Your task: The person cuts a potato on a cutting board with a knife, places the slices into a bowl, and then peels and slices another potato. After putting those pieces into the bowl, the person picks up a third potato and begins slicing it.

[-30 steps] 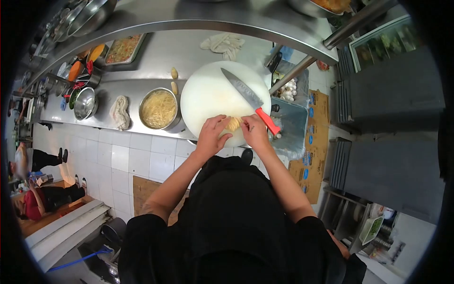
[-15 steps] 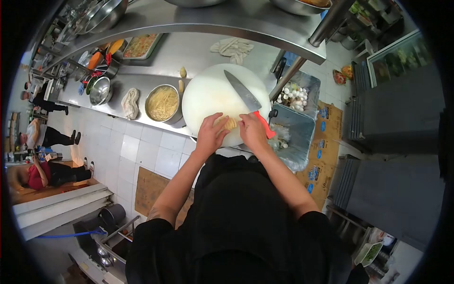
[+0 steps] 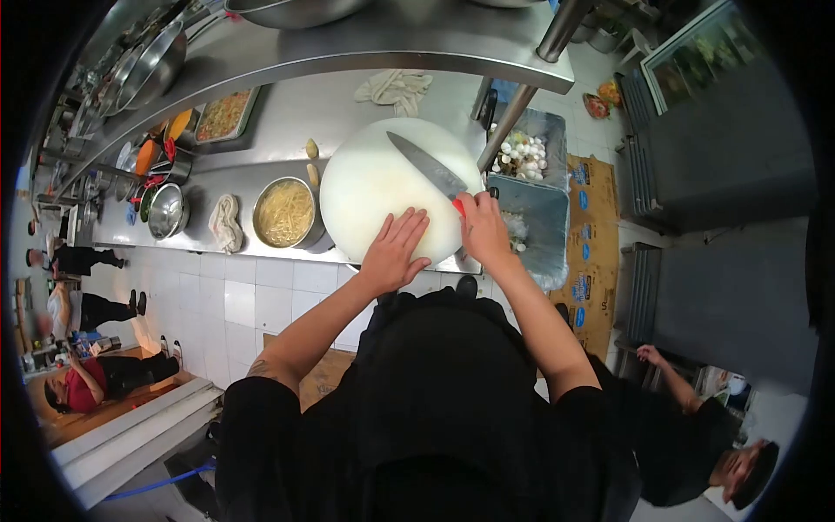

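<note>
A round white cutting board lies on the steel counter. My left hand rests flat on its near edge with the fingers spread, covering whatever lies beneath it. My right hand is closed around the red handle of a large knife, whose blade lies across the board pointing up and to the left. The pale yellow food seen earlier is hidden under my left hand.
A steel bowl of pale shredded strips stands left of the board, with a cloth beside it. Two small pale pieces lie near the board. A bin with eggshells is right. Another person stands lower right.
My right hand left the yellow food and took hold of the knife's red handle. My left hand flattened over the food. Another person came into view at lower right.
</note>
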Demonstrator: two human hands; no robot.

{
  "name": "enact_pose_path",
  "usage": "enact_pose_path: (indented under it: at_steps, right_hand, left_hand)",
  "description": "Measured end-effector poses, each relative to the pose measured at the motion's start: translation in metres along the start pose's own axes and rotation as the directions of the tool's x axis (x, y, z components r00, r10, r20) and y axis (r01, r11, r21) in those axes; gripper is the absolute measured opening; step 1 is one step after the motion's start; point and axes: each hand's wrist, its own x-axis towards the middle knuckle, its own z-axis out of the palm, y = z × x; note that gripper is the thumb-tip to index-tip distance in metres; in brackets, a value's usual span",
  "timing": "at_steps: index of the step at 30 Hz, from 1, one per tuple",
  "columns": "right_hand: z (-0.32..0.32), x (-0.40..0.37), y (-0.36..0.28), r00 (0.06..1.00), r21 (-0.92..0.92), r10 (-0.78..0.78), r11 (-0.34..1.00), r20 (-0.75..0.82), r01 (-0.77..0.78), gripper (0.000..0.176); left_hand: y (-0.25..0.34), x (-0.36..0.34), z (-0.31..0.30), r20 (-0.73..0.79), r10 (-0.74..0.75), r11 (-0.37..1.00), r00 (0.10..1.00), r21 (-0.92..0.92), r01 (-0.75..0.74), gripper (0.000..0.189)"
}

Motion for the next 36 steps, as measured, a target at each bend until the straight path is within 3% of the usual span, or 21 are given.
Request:
enact_pose_path:
  at_steps: [3,5,8,11,13,14,16,18,20,21,23,27,31,36]
  right_hand:
    - [-0.010,-0.001,0.000,0.997,-0.015,0.072,0.997,0.037,-0.072,0.038]
    - [-0.028,-0.009,-0.006,0.989,0.216,0.121,0.967,0.085,-0.137,0.033]
    - [-0.039,-0.031,0.009,0.986,0.282,0.071,0.953,0.154,-0.113,0.032]
    - [-0.060,-0.056,0.002,0.960,0.222,0.119,0.959,0.252,-0.177,0.030]
    - [-0.063,-0.062,0.005,0.932,0.178,0.165,0.957,0.324,-0.231,0.027]
    - [-0.055,-0.067,0.014,0.940,0.139,0.135,0.973,0.314,-0.187,0.025]
    - [-0.045,-0.071,0.025,0.946,0.099,0.104,0.985,0.309,-0.140,0.023]
    - [-0.041,-0.069,0.030,0.946,0.021,0.092,0.994,0.310,-0.104,0.020]
    - [-0.053,-0.061,0.016,0.945,-0.065,0.079,0.996,0.317,-0.061,0.020]
    - [-0.060,-0.058,0.008,0.945,-0.152,0.066,0.988,0.321,-0.017,0.020]
    - [-0.067,-0.059,0.002,0.949,-0.158,0.000,0.986,0.316,0.053,0.020]
    - [-0.076,-0.065,-0.013,0.936,-0.173,-0.095,0.972,0.340,0.161,0.017]
    - [-0.057,-0.066,-0.004,0.930,-0.151,-0.070,0.980,0.362,0.132,0.017]
    - [-0.075,-0.063,-0.012,0.901,-0.199,-0.130,0.953,0.413,0.229,0.015]
  left_hand:
    - [-0.001,-0.001,0.000,-0.004,0.017,0.999,1.000,0.032,-0.017,0.087]
    - [0.000,-0.001,0.002,-0.013,0.020,0.999,1.000,0.040,-0.020,0.088]
    - [-0.003,-0.002,0.004,-0.004,0.010,0.998,1.000,0.065,-0.009,0.091]
    - [-0.007,0.000,0.001,0.029,-0.001,0.997,1.000,0.076,-0.001,0.093]
    - [-0.019,0.000,-0.009,0.094,0.010,0.985,0.996,-0.175,0.006,0.087]
    - [-0.025,-0.001,-0.012,0.094,0.005,0.984,0.996,-0.179,0.012,0.087]
    - [-0.041,0.002,-0.023,-0.210,-0.096,0.826,0.973,-0.562,-0.040,0.079]
    - [-0.054,0.004,-0.034,-0.374,-0.208,0.919,0.904,-0.390,0.051,0.055]
    - [-0.057,0.006,-0.041,-0.324,-0.135,0.938,0.936,-0.345,0.016,0.034]
    - [-0.053,0.007,-0.041,-0.324,-0.141,0.938,0.936,-0.347,0.022,0.034]
    - [-0.041,0.010,-0.037,-0.177,0.046,0.953,0.983,-0.287,-0.097,0.029]
    - [-0.033,0.013,-0.028,-0.153,0.024,0.951,0.988,-0.301,-0.070,0.027]
    - [-0.037,0.017,-0.015,-0.121,0.014,0.945,0.993,-0.322,-0.052,0.030]
    - [-0.037,0.018,-0.017,-0.127,0.011,0.941,0.992,-0.335,-0.053,0.031]
